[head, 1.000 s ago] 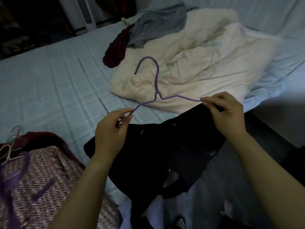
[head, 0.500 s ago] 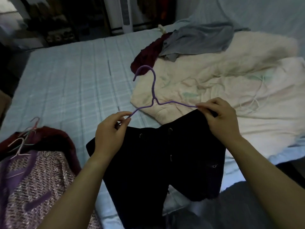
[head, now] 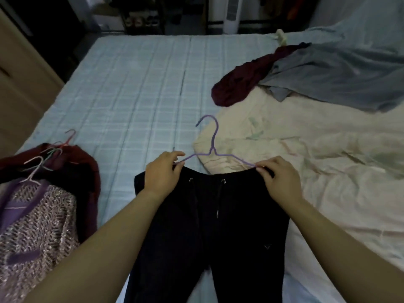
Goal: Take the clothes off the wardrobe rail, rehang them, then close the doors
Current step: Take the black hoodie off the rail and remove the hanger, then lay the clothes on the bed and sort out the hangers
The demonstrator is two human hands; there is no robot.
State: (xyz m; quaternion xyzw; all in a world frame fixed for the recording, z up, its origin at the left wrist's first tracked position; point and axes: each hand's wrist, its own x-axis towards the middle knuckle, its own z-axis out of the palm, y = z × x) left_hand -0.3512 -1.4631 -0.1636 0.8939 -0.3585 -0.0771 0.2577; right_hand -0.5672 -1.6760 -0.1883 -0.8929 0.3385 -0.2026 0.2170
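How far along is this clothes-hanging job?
Done: clothes lie on the bed, the pile at left already on hangers. In hand: the left hand and right hand pinch the ends of the purple hanger at the waistband of the black trousers. Left: maroon garment and grey garment show no hanger; rail and doors remain.

Two bare hands and forearms are all of the person that shows: the left hand [head: 162, 171] and the right hand [head: 279, 178], each with its arm uncovered from the wrist to where the view cuts it off. The left forearm [head: 105, 241] and the right forearm [head: 341, 235] look smooth and broaden toward the elbow. The fingers [head: 175, 154] are short, with rounded tips. The dim light blurs the nails, and finer marks cannot be told.
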